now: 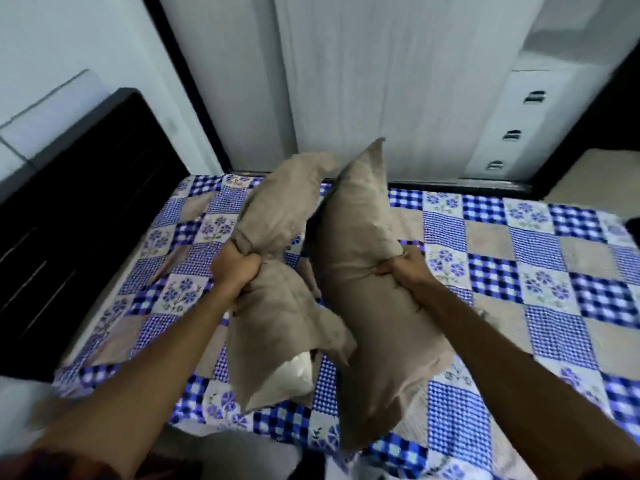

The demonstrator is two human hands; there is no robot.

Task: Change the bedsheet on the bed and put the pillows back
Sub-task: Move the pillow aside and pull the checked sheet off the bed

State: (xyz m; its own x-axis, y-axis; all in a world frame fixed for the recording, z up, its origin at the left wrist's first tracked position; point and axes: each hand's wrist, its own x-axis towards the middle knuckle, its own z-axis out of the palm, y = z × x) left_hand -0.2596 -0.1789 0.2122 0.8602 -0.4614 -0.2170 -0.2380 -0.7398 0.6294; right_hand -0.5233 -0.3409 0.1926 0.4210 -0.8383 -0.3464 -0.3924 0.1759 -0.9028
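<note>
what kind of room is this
Most likely a bedroom: a bed under a blue patchwork bedsheet, a dark headboard at its end, white wardrobe doors behind, and two tan pillows in the person's hands.

Works with a bare left hand [235, 268] and a bare right hand [403, 270], both slightly smeared by blur around the knuckles. Shows a lean, uncovered left forearm [149, 348] and right forearm [502, 341], bare from the wrist back almost to the elbow. Wears a dark left sleeve [52, 462] with a reddish tint, ending near the elbow; possibly checked, too blurred to tell. Wears a right sleeve [620, 474] of similar dark reddish cloth, seen only as a sliver.
</note>
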